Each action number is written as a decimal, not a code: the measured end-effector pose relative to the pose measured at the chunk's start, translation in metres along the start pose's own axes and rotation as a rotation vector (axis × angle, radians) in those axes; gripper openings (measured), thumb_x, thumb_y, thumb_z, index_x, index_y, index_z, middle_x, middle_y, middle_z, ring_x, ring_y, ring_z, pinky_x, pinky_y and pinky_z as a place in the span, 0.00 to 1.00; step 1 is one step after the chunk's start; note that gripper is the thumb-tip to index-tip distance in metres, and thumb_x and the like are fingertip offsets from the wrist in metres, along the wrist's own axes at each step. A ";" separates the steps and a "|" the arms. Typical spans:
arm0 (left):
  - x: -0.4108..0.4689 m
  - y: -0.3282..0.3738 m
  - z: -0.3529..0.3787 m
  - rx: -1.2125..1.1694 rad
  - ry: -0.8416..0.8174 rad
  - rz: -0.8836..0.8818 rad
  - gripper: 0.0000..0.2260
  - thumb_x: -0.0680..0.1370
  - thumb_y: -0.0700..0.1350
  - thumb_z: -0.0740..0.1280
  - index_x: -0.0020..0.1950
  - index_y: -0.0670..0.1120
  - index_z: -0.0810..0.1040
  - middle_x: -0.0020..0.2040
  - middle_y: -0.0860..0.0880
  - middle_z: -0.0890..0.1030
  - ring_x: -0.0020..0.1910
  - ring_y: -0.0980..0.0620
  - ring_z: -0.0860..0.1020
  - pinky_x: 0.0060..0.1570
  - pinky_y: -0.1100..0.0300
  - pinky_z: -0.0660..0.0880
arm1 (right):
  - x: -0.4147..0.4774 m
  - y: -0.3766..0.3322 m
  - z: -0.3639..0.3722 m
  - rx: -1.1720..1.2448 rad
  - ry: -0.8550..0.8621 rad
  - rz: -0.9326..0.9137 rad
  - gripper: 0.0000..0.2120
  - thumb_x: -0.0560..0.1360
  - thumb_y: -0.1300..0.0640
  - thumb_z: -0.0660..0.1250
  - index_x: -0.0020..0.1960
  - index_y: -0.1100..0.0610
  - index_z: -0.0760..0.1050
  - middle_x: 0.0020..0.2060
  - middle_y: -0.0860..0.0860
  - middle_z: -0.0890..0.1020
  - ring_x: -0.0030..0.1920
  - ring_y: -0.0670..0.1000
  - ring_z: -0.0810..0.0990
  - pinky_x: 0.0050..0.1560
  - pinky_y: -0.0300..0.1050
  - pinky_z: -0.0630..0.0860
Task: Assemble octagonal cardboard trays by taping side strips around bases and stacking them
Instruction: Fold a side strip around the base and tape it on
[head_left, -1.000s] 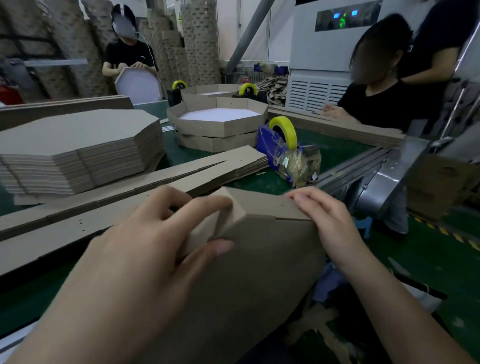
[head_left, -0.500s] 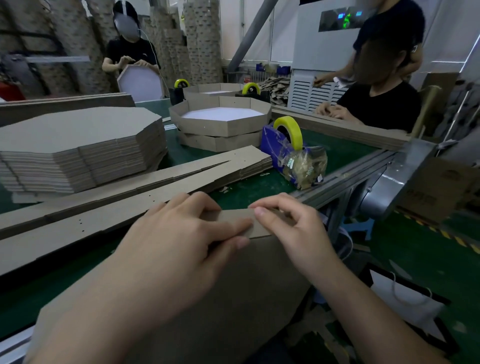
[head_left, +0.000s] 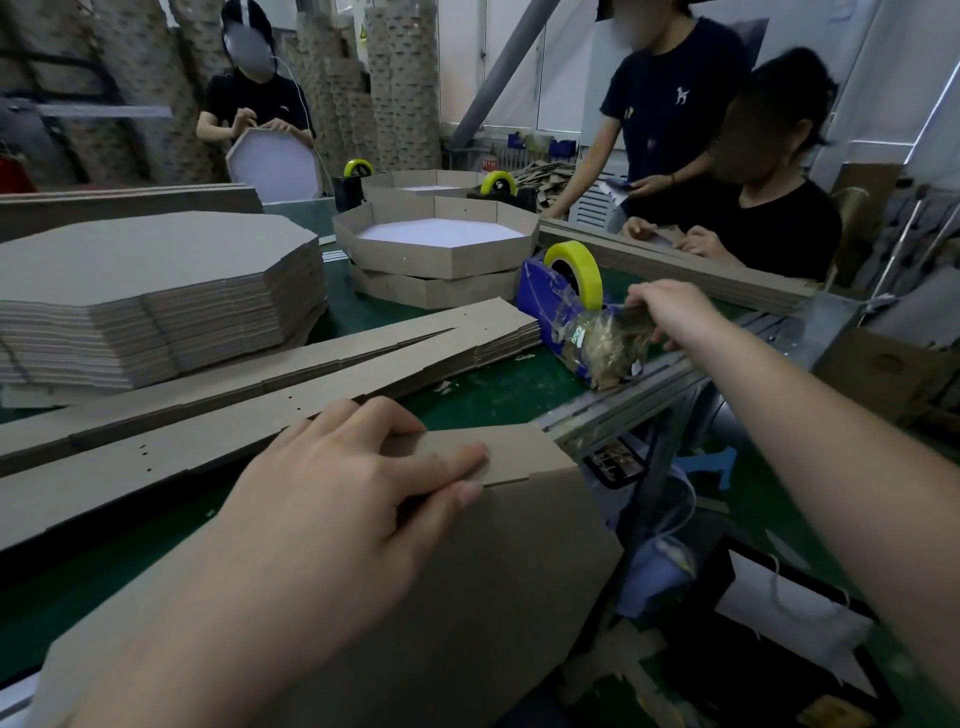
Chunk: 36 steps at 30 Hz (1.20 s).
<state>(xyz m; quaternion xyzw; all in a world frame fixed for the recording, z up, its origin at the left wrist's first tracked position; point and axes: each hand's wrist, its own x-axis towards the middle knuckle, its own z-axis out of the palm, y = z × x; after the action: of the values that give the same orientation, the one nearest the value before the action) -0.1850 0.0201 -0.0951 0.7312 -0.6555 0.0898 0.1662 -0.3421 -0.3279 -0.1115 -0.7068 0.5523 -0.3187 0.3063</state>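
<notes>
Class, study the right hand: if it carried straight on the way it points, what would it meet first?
The right hand points left at the blue tape dispenser, seemingly right at its cutter end. It would most likely meet that dispenser first, though depth is unclear.

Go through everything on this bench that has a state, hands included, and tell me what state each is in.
Left hand, gripping the side strip against the base.
Side strip, folded over the base's edge.
Base, tilted, overhanging the table edge.
Tape dispenser, upright, yellow roll loaded.
Right hand, pinching tape at the tape dispenser.
Finished trays, stacked two high.
Flat bases, stacked.
Loose strips, piled flat.
</notes>
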 end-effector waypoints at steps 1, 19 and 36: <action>0.000 0.000 0.000 -0.001 0.002 0.000 0.19 0.75 0.63 0.52 0.57 0.67 0.79 0.48 0.55 0.79 0.47 0.49 0.78 0.37 0.57 0.71 | 0.006 0.000 0.002 -0.009 -0.049 0.030 0.12 0.78 0.46 0.60 0.49 0.52 0.78 0.41 0.53 0.78 0.33 0.51 0.72 0.33 0.43 0.68; 0.001 -0.001 0.003 0.026 0.030 0.020 0.18 0.75 0.62 0.53 0.56 0.66 0.80 0.48 0.55 0.80 0.46 0.49 0.79 0.35 0.55 0.75 | 0.009 0.000 -0.009 0.748 -0.116 0.246 0.04 0.71 0.60 0.70 0.37 0.57 0.82 0.23 0.44 0.71 0.23 0.42 0.64 0.33 0.37 0.68; 0.000 0.000 -0.002 -0.035 0.015 0.018 0.20 0.74 0.64 0.51 0.56 0.66 0.79 0.50 0.59 0.78 0.50 0.51 0.77 0.42 0.53 0.76 | -0.052 0.052 -0.005 0.065 0.235 -0.089 0.07 0.73 0.57 0.71 0.36 0.56 0.83 0.46 0.54 0.79 0.50 0.55 0.77 0.51 0.47 0.68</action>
<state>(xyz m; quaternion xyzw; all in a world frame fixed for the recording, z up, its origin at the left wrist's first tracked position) -0.1853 0.0212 -0.0933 0.7215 -0.6623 0.0855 0.1831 -0.3866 -0.2880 -0.1549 -0.6783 0.5418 -0.4303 0.2475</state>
